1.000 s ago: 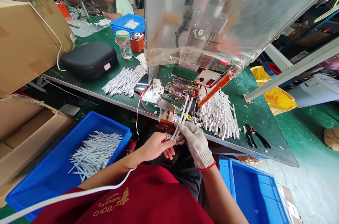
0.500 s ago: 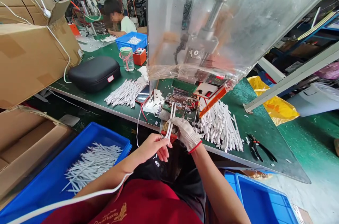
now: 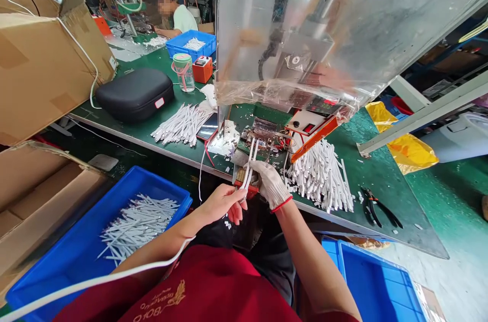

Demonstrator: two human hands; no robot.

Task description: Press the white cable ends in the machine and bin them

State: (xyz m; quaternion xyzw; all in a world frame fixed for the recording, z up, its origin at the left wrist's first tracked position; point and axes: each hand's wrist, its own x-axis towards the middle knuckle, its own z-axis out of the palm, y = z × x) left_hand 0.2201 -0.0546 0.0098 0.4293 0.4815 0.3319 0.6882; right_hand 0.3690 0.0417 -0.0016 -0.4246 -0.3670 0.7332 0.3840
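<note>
Two thin white strips (image 3: 249, 164) lie side by side between my hands, their far ends at the small metal fixture (image 3: 264, 131) under the clear guard. My bare left hand (image 3: 226, 201) pinches their near ends. My right hand (image 3: 269, 182), in a white knit glove with a red cuff, closes on the strips farther up. A large pile of white strips (image 3: 322, 174) is on the bench to the right of the glove. A second, flatter bundle of strips (image 3: 181, 125) rests left of the fixture, beside a phone (image 3: 208, 128).
The clear guard (image 3: 343, 32) overhangs the fixture. Black-handled cutters (image 3: 381, 207) lie at right. A blue bin (image 3: 72, 246) with strips stands lower left, another blue bin (image 3: 381, 281) lower right. A black case (image 3: 133, 93) and bottle (image 3: 183, 73) stand behind. A person (image 3: 179, 12) sits beyond.
The strips and both hands have moved slightly forward, bringing the strips' far ends closer to the fixture. My head view has shifted a little. Both hands keep their grip.
</note>
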